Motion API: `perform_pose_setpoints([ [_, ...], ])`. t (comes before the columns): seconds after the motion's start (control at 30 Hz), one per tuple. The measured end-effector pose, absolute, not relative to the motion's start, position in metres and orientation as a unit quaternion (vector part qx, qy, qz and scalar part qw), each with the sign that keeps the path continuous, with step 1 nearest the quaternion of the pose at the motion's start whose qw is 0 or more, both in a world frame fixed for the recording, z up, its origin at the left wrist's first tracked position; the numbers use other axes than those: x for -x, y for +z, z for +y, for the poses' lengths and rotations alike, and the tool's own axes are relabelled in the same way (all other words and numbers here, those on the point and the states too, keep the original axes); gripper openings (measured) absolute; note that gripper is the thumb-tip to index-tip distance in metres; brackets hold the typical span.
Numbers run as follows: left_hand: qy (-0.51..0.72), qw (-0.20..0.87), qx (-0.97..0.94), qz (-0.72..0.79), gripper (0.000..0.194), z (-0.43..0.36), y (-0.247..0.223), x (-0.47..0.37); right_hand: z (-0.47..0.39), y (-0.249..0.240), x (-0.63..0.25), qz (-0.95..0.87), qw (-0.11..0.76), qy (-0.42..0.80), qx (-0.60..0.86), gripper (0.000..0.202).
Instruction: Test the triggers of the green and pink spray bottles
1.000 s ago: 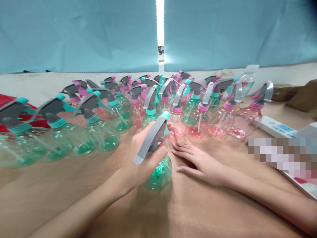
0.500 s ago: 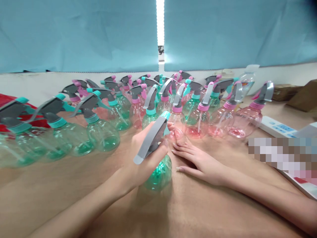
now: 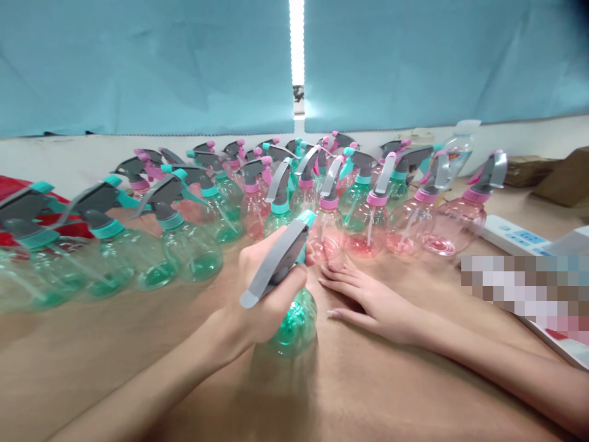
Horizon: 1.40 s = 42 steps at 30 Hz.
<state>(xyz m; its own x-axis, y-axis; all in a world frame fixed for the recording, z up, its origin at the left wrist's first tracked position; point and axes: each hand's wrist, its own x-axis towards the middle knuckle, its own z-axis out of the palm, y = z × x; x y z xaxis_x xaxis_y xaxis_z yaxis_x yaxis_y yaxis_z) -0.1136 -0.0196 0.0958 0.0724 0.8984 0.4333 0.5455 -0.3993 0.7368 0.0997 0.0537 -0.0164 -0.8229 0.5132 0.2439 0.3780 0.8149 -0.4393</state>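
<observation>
The left hand (image 3: 271, 282) grips a green spray bottle (image 3: 294, 328) around the neck of its gray-and-teal head. The bottle is left of the right hand (image 3: 361, 294), which lies open, palm down, on the brown table (image 3: 377, 393), apart from it. Pink and green spray bottles (image 3: 370, 227) stand beyond both hands.

From the person's head, the one camera here looks forward and down, fairly close to the green spray bottle (image 3: 294, 325), catching the table (image 3: 115, 331) around it and blue sheeting (image 3: 138, 73) beyond.
</observation>
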Motion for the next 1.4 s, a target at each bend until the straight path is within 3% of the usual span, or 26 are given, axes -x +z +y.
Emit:
perform_pose_setpoints([
  [0.4,0.465,0.231,-0.666,0.535,0.015,-0.019,0.089,0.112,0.054,-0.015,-0.100,-0.939,0.167,0.181,0.241,0.062],
  [0.63,0.467,0.248,-0.665,0.528,0.027,-0.019,0.090,0.111,0.054,-0.016,-0.100,-0.937,0.167,0.185,0.244,0.063],
  [1.03,0.470,0.229,-0.667,0.532,0.003,-0.020,0.086,0.113,0.053,-0.016,-0.100,-0.935,0.168,0.192,0.247,0.062],
  [1.23,0.469,0.251,-0.671,0.517,0.025,-0.019,0.085,0.113,0.053,-0.017,-0.099,-0.933,0.176,0.193,0.248,0.060],
  [1.4,0.469,0.250,-0.670,0.518,0.029,-0.020,0.086,0.113,0.054,-0.015,-0.100,-0.937,0.160,0.187,0.247,0.063],
])
